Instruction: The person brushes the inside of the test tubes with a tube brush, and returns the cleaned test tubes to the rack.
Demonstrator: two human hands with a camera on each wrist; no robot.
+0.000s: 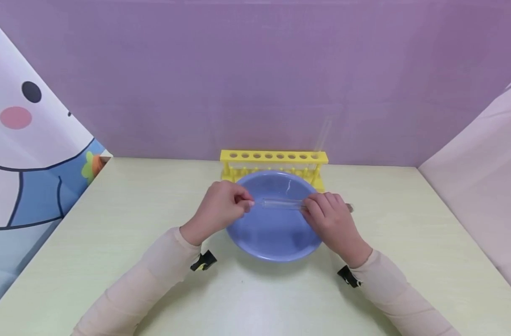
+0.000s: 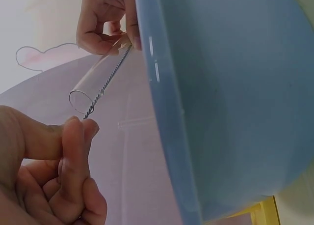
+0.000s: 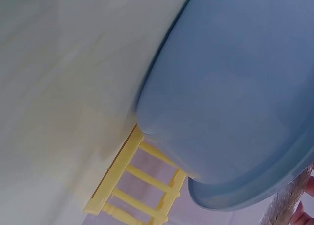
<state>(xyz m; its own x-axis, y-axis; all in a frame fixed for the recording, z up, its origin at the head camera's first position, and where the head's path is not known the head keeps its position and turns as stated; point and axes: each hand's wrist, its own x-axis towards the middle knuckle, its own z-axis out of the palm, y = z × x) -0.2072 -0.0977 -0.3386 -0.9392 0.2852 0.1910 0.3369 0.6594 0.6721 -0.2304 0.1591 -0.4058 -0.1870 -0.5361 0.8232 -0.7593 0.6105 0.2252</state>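
Observation:
Over the blue basin (image 1: 276, 233), my right hand (image 1: 332, 224) grips a clear glass test tube (image 1: 280, 204) that lies nearly level, its open mouth towards the left. A test tube brush's twisted wire handle (image 2: 114, 72) comes out at the tube's mouth in the left wrist view. My left hand (image 1: 223, 205) pinches the end of that wire between thumb and fingertips. Brush bristles (image 3: 284, 200) show at the lower right of the right wrist view, beside the right hand's fingers. The right hand's fingers cover the middle of the tube.
Behind the basin stands a yellow test tube rack (image 1: 274, 156), partly hidden by the basin's rim. Another clear test tube (image 1: 324, 133) stands tilted in its rightmost hole. The pale table (image 1: 146, 200) ends at a purple backdrop (image 1: 255, 84).

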